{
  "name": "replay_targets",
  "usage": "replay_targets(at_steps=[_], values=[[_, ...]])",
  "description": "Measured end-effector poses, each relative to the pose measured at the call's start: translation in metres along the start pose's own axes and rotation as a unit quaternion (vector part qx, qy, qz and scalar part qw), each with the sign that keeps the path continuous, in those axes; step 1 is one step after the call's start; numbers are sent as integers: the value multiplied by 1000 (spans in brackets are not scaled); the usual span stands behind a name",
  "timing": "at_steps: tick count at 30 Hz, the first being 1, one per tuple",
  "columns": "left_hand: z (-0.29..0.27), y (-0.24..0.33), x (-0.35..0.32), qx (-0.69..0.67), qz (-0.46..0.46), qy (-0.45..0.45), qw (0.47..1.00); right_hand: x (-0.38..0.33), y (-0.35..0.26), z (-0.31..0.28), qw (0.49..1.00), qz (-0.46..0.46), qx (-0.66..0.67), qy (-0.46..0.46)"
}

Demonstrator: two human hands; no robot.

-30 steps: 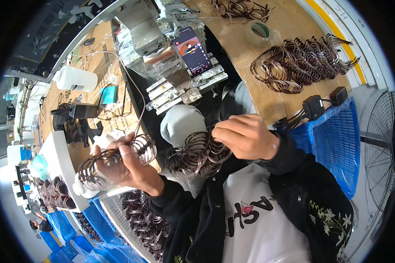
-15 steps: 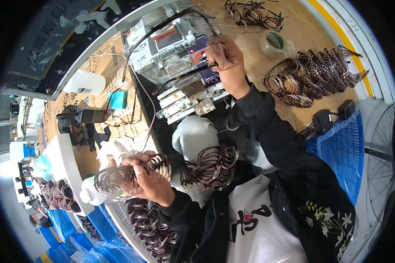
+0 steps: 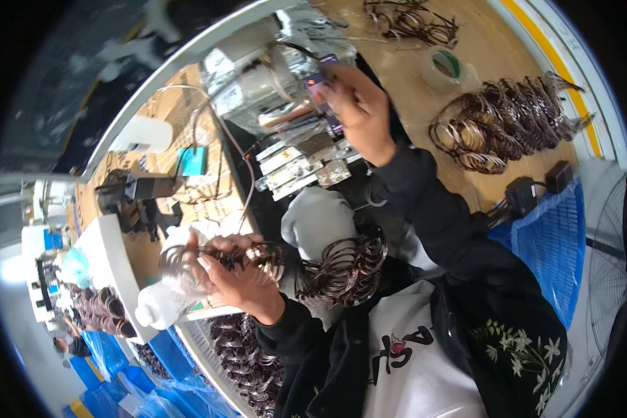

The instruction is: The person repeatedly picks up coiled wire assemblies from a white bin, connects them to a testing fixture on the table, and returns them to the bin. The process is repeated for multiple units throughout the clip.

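My left hand [image 3: 240, 275] is closed around a bundle of thin brown hoop-shaped bands [image 3: 268, 259], which look like tortoiseshell headbands; the bundle's far left end is blurred. My right hand [image 3: 359, 111] is raised over the right side of a metal machine [image 3: 292, 164], with its fingers bent and smeared by motion. A short dark strip [image 3: 301, 50] shows just left of its fingers, but whether they hold it is unclear. Behind the fingers, a phone [image 3: 329, 63] with a lit screen is partly hidden. Another bundle of brown bands [image 3: 345, 268] rests against my grey-clothed knee [image 3: 319, 219].
More bands [image 3: 508, 125] lie stacked on the right of the wooden table, near a tape roll [image 3: 442, 66] and loose bands [image 3: 414, 24]. A white bottle [image 3: 161, 305] stands by my left hand. A crate [image 3: 247, 359] holds many bands. A blue basket [image 3: 547, 244] and fan [image 3: 609, 240] are right.
My right hand has moved slightly downward at the machine; the long dark band that stretched left from it no longer shows there. My left hand has shifted slightly right with its bundle.
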State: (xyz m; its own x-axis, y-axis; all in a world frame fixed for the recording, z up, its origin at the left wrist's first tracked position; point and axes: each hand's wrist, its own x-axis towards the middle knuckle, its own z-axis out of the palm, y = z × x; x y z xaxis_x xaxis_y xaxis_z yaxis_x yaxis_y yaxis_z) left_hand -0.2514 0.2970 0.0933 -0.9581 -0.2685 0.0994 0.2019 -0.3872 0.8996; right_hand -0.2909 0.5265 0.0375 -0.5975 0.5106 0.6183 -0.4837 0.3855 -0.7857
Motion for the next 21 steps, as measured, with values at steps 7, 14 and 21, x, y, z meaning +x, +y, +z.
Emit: replay_targets(at_steps=[7, 14, 21], values=[[15, 18, -4, -139, -150, -95, 974, -48, -70, -14, 986, -132, 60, -85], [36, 16, -29, -36, -29, -196, 979, -72, -99, 6, 984, -136, -79, -80], [29, 11, -36, -38, 57, -185, 980, -72, -110, -39, 966, 34, -65, -246]])
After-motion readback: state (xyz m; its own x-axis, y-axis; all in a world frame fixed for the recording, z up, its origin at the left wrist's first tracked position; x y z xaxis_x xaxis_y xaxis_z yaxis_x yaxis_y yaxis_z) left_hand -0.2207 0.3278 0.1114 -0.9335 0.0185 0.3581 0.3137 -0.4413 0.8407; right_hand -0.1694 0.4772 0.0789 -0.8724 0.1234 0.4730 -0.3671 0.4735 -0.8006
